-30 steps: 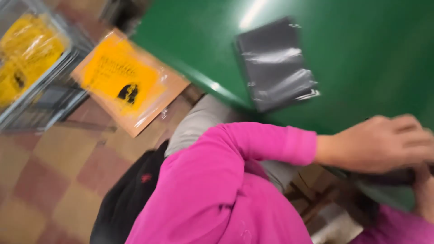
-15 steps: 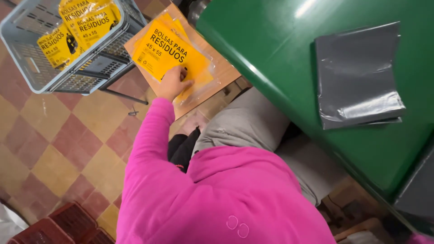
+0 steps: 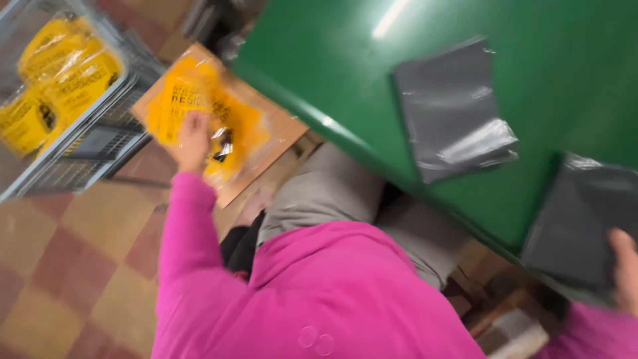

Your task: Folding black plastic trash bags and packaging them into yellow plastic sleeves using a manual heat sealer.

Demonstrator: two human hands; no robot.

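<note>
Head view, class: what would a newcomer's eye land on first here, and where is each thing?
The bright yellow packet stands out first, under the left hand on a cardboard sheet at upper left. Next comes the green table, top right, with a folded grey bag lying on it. At the right edge, the right hand touches another grey bag.

I see a bright yellow packet [image 3: 199, 119] with black print in my left hand [image 3: 193, 136], and a dark grey bag [image 3: 578, 226] (glossy) at my right hand [image 3: 625, 269]. Sleeves: magenta. Table [image 3: 565, 73]: green. Floor [image 3: 60, 266]: red-and-tan checks.
</note>
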